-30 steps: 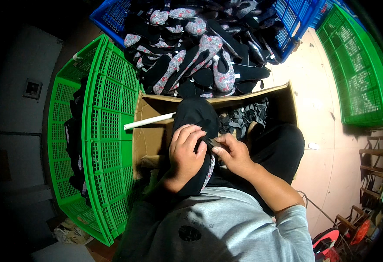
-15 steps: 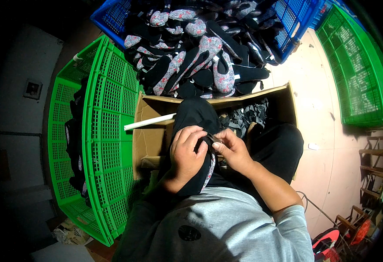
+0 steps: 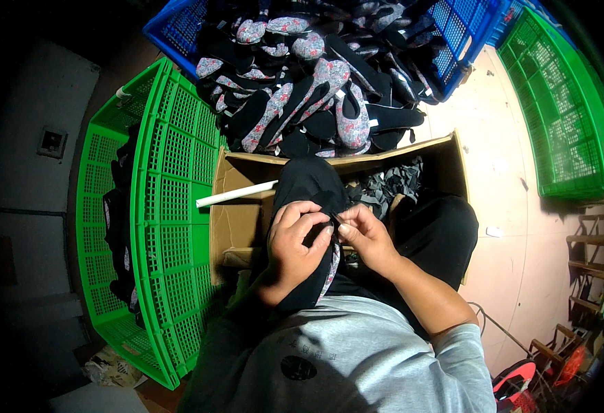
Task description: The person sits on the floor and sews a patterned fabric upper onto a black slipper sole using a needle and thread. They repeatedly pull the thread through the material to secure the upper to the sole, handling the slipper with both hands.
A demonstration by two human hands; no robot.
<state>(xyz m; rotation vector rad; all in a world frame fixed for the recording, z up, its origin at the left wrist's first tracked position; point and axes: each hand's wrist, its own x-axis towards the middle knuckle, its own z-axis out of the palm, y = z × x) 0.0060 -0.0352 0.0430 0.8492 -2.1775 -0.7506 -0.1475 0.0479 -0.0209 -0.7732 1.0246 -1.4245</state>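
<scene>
On my raised left thigh lies a cloth slipper with a black side and a grey, red-flecked patterned strip. My left hand is closed over its upper end, the thumb pressing against the bent fingers. Close beside it, my right hand pinches the slipper's dark edge between thumb and fingers. The fingertips of both hands nearly meet. Black cloth against my black trousers hides most of the slipper's outline, and whether a small tool sits in the right fingers cannot be made out.
A cardboard box with dark scraps stands around my knees, a white tube across its left side. Beyond, similar slippers heap out of a blue crate. Green crates stand left and far right.
My left thumb has shifted slightly, and both hands' fingertips have moved a little on the slipper's edge. The slipper stays on my thigh.
</scene>
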